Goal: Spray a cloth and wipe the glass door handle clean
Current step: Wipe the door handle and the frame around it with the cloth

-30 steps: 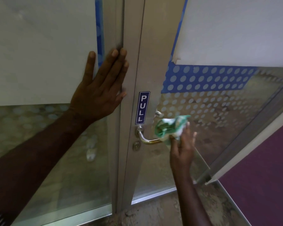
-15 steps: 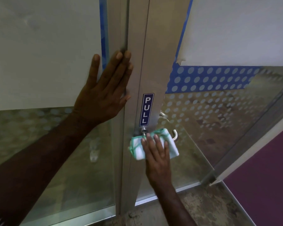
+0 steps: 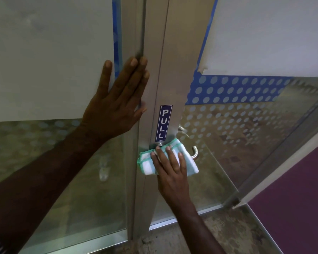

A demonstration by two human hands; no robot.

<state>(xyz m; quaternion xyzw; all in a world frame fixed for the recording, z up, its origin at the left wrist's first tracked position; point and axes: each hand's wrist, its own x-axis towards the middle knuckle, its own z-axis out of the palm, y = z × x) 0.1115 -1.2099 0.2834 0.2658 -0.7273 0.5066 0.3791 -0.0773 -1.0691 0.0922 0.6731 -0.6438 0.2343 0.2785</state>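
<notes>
A folded white cloth with green edging (image 3: 148,165) lies pressed over the metal lever handle (image 3: 195,153) of the glass door, low on the aluminium door stile (image 3: 165,74). My right hand (image 3: 171,169) lies flat on the cloth with fingers stretched out, covering the handle's base; only the curled outer end of the handle shows to the right. My left hand (image 3: 117,101) rests flat and spread against the left glass panel and the frame edge, holding nothing. A blue PULL sticker (image 3: 164,122) sits just above the handle.
The door leaf stands ajar, its glass (image 3: 246,125) carrying a blue dotted band and frosted dots. A second lever (image 3: 182,129) shows through the glass on the far side. Speckled stone floor (image 3: 200,239) lies below, purple carpet (image 3: 297,198) at the right.
My right hand moved the cloth from the handle's outer end to its base at the stile and now presses it flat there. The left hand stays braced on the frame.
</notes>
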